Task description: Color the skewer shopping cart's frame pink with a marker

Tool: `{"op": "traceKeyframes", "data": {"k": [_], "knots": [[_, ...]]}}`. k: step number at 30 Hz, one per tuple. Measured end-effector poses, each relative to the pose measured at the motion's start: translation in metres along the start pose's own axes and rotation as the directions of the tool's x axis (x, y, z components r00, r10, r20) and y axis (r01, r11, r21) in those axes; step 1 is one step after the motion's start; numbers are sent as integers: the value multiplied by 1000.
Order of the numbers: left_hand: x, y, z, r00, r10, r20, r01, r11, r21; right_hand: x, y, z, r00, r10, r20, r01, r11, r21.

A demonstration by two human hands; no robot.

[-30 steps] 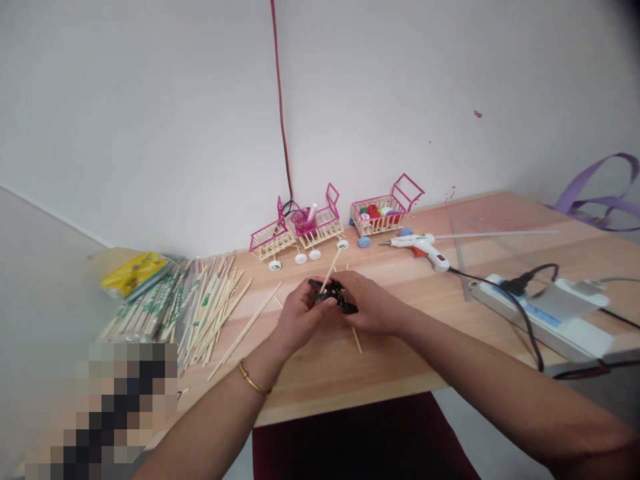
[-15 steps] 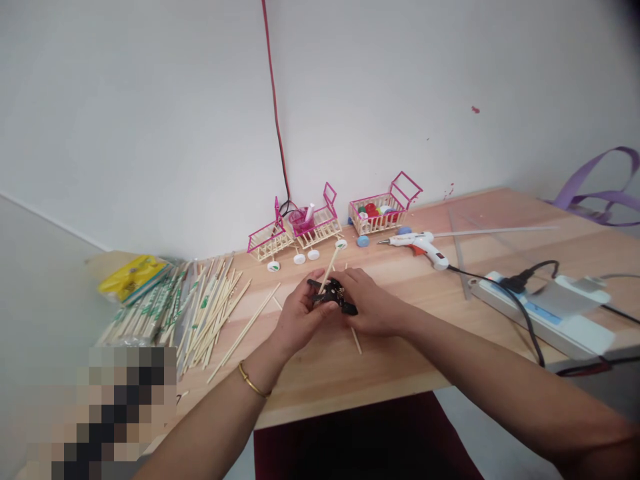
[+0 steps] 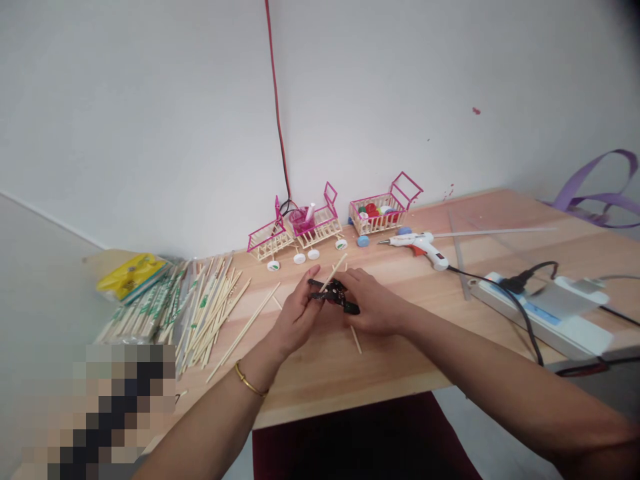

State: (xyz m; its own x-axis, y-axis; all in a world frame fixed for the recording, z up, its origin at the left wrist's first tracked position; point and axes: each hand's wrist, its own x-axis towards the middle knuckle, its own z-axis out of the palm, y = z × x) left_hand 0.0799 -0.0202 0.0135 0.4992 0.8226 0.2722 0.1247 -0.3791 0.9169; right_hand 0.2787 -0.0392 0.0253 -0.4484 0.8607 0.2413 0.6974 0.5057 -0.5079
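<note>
My right hand (image 3: 373,303) is closed around black spring-handled pliers (image 3: 336,294), which look like wire cutters. A thin pale wooden stick (image 3: 335,269) slants up across the pliers' jaws. My left hand (image 3: 297,310) is closed at the jaw end, around the lower part of the stick; its fingertips are partly hidden. Another wooden stick (image 3: 355,339) lies on the table beneath my right hand.
Loose sticks (image 3: 215,320) and bagged chopsticks (image 3: 145,310) lie at left. Small stick-built carts (image 3: 270,241) with cap wheels stand along the wall. A white glue gun (image 3: 417,245) and a corded power strip (image 3: 545,320) are at right. Someone's blurred-out form is at lower left.
The stick's upper end has dropped slightly and leans further right. My left thumb no longer lies across the pliers. My right hand keeps its grip, almost still.
</note>
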Motion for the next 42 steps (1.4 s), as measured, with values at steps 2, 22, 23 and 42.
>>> {"op": "traceKeyframes", "data": {"k": [2,22,23,42], "knots": [[0,-1,-2,1000,3,7,-3,1000,26,0,0,0,1000,3,-1,-3,1000,-18],[3,-8,-3,997,-42,-57,39,998,-51,3,3,2,998,-44,-52,45,999,8],[4,-8,-2,997,-41,-63,37,998,-59,3,4,2,997,-49,-58,49,999,7],[5,-3,-1,995,-64,-81,58,995,-83,3,6,2,997,-61,-51,63,998,30]]}}
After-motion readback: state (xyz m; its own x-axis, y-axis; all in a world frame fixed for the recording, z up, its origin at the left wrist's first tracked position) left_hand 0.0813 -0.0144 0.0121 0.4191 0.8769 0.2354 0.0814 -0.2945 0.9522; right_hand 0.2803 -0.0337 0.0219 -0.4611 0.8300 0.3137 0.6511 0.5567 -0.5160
